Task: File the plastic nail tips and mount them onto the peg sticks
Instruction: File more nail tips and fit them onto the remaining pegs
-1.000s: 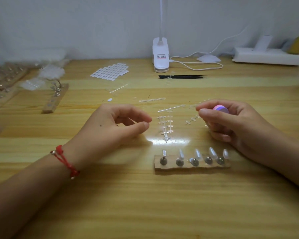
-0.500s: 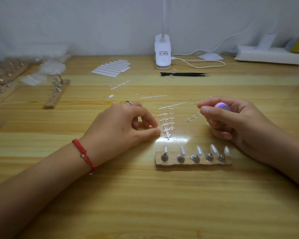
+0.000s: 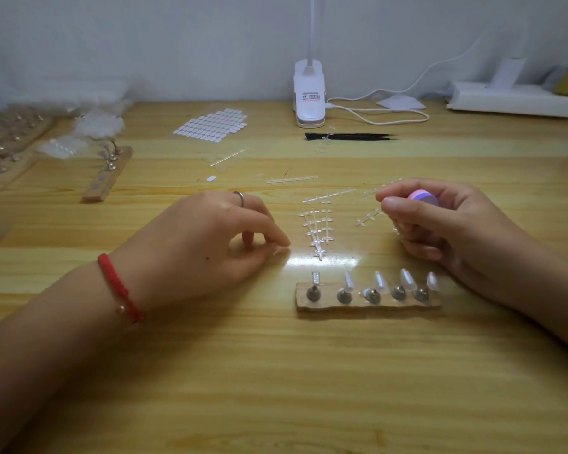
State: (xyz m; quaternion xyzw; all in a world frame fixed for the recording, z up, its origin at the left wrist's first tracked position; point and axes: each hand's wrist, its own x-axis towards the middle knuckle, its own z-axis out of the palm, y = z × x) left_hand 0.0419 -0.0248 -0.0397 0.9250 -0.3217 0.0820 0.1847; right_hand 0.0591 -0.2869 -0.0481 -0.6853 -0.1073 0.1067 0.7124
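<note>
A wooden peg holder (image 3: 368, 304) lies in front of me with several metal-based pegs. Most of the pegs carry clear nail tips (image 3: 406, 279); the leftmost peg (image 3: 314, 283) is bare. Empty clear sprue strips (image 3: 318, 227) lie just behind the holder. My left hand (image 3: 207, 247) rests on the table to their left, thumb and forefinger pinched together at the surface. Something small and pale shows at the fingertips, but I cannot tell whether it is held. To the right of the sprues, my right hand (image 3: 446, 231) grips a pink and purple file block (image 3: 423, 197).
A white clip lamp (image 3: 309, 93) and its cable stand at the back, with black tweezers (image 3: 351, 136) in front. A sheet of adhesive tabs (image 3: 210, 125) lies at back centre. Another peg holder (image 3: 107, 173) and more holders (image 3: 4, 142) are at left. A white power strip (image 3: 512, 99) sits at back right.
My left hand slid right toward the sprue strips and turned palm-down, and its fingers closed into a pinch on the table. The right hand with the file block stayed put.
</note>
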